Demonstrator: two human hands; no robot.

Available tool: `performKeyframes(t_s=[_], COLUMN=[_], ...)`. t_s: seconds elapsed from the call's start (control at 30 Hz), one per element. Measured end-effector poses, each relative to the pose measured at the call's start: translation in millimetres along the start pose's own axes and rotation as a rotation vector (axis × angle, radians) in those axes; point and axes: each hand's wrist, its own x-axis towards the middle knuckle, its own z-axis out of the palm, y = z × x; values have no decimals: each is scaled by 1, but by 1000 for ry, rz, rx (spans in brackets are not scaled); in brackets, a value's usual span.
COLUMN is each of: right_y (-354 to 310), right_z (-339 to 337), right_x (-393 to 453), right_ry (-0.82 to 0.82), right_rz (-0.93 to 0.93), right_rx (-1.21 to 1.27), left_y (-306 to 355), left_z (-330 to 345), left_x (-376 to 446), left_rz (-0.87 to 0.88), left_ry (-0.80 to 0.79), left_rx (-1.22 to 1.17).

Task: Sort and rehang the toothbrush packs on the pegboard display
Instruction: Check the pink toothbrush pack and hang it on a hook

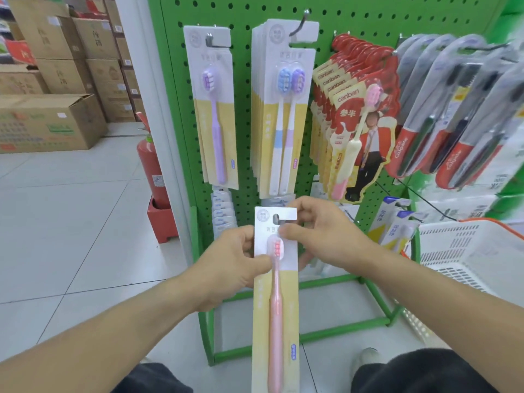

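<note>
A long pack with a pink toothbrush [274,302] stands upright in front of me, below the hanging rows. My left hand [226,268] grips its left edge, thumb on the front. My right hand [320,234] pinches its white top part beside the hanger slot. On the green pegboard [243,109] hang purple single-brush packs [211,109] at the left and a stack of twin-brush packs [283,109] beside them. Red canban packs [348,123] and Colgate packs [453,114] hang further right.
A white plastic basket [470,251] stands at the right beside the rack. More packs hang low on the board behind my hands. A red fire extinguisher [151,165] stands at the rack's left. Cardboard boxes [51,120] are stacked at the far left on the tiled floor.
</note>
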Motion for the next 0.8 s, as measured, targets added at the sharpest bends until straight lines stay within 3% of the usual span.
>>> performKeyframes(t_s=[0.3,0.43,0.57,0.8], right_y=[53,67,75,82], right_z=[-9,-10,-7,-7], right_x=[-8,-17,-18,-12], right_ry=[-137,-264,-432,-521], right_rz=[167,240,242,340], right_rx=[113,40,-60,91], left_y=[-16,-36,-48,-48], left_z=[14,21,17,9], left_x=[27,29,33,36], left_rz=[-211,-228,-255,-302], left_ry=[-102,-250,-252,-455], left_rx=[19,66,2,-52])
